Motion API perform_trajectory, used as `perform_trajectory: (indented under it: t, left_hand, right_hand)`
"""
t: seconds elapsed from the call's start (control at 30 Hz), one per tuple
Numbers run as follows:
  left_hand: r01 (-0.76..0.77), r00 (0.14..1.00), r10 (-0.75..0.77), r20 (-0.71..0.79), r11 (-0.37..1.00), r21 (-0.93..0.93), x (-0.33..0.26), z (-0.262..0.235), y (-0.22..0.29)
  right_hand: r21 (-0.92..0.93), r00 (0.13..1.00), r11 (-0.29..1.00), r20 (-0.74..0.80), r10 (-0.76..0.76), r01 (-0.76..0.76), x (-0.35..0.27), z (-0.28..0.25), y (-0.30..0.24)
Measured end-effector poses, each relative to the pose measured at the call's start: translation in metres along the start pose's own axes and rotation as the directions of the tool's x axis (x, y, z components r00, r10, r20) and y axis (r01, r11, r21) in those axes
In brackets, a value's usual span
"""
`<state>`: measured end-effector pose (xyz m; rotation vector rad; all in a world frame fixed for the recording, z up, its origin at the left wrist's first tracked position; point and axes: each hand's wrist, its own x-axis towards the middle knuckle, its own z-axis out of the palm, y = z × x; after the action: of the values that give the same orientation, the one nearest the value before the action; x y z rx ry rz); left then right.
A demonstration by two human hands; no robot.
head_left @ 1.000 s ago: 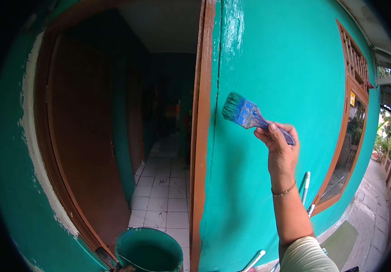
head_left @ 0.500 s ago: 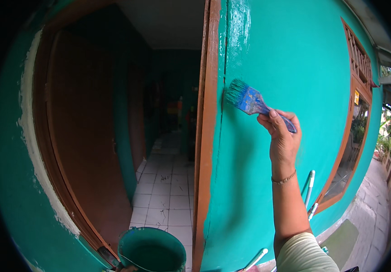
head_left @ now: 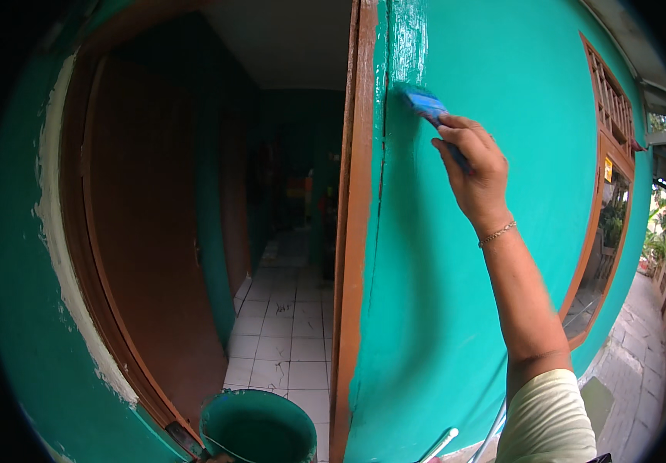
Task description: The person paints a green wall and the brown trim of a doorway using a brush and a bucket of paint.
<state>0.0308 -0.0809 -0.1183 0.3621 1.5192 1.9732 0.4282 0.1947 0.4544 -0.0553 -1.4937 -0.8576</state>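
Note:
My right hand (head_left: 476, 158) grips a paintbrush (head_left: 428, 105) with a blue ferrule and handle. Its green-coated bristles press against the green wall (head_left: 495, 262), just below a glossy wet streak of paint (head_left: 409, 42) beside the brown door frame (head_left: 352, 231). A green bucket (head_left: 302, 420) with paint inside sits at the lower edge. Only a sliver of my left hand (head_left: 219, 457) shows, closed at the bucket's near left side; most of it is cut off by the picture's edge.
Left of the frame, the doorway opens onto a white tiled floor (head_left: 306, 378), with a brown door (head_left: 144, 231) swung inward. White poles (head_left: 445, 441) lean low by the wall. A brown-framed window (head_left: 603, 224) and a paved path (head_left: 630, 370) lie to the right.
My right hand has carried the paintbrush up the wall, and the bristles now meet the surface below the wet streak. The bucket and my left hand stay in place.

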Motion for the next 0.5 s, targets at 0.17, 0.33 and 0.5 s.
perform_trajectory:
  t: [0.17,0.33,0.5]
  left_hand:
    - [-0.017,1.000,0.017,0.020,1.000,0.001,0.000,-0.017,-0.017]
    - [0.147,0.989,-0.146,0.017,0.973,-0.176,-0.059,0.039,0.060]
    - [0.099,0.994,-0.104,-0.020,0.978,-0.183,-0.049,0.047,0.068]
  right_hand:
    - [0.066,0.917,0.990,0.373,-0.140,0.125,-0.072,-0.014,-0.041]
    - [0.210,0.625,0.955,0.780,-0.034,-0.209,-0.184,-0.093,-0.125]
    - [0.108,0.337,0.788,0.932,0.132,-0.607,-0.167,-0.087,-0.103]
